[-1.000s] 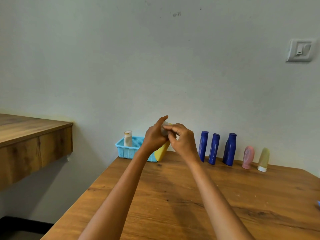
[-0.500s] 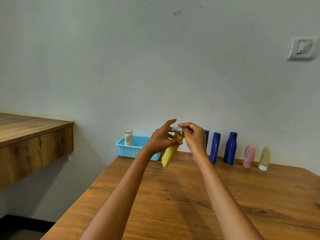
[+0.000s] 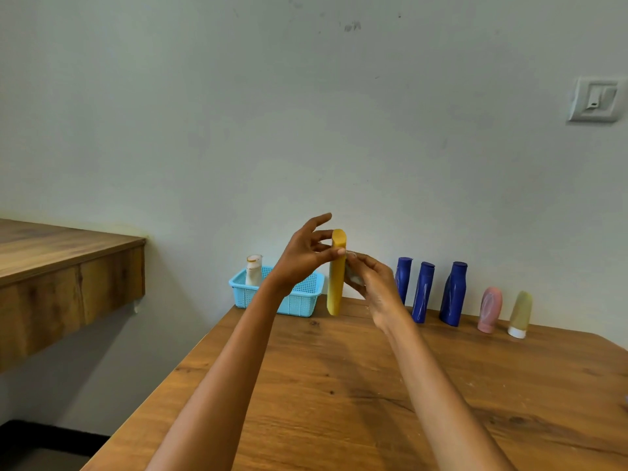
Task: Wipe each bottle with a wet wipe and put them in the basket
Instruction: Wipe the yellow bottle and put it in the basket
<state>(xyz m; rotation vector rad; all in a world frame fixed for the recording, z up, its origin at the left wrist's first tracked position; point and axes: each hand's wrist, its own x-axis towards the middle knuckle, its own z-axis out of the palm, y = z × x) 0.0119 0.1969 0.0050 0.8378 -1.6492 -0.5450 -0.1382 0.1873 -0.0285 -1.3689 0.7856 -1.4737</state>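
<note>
The tall yellow plastic bottle [image 3: 335, 271], tilted half a second ago, now stands upright in the air beside the blue mesh basket [image 3: 299, 299], left hand [image 3: 302, 258] pinching its top, right hand [image 3: 368, 283] gripping the grey wet wipe [image 3: 350, 270] against its side, so wiping seems underway

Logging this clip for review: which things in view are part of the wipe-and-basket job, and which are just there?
Part of the job:
yellow bottle, pinched by the left hand
wet wipe, held in the right hand
blue basket, one white bottle in it
three blue bottles
pink bottle
pale yellow bottle

Just there:
wall switch
side counter
</note>
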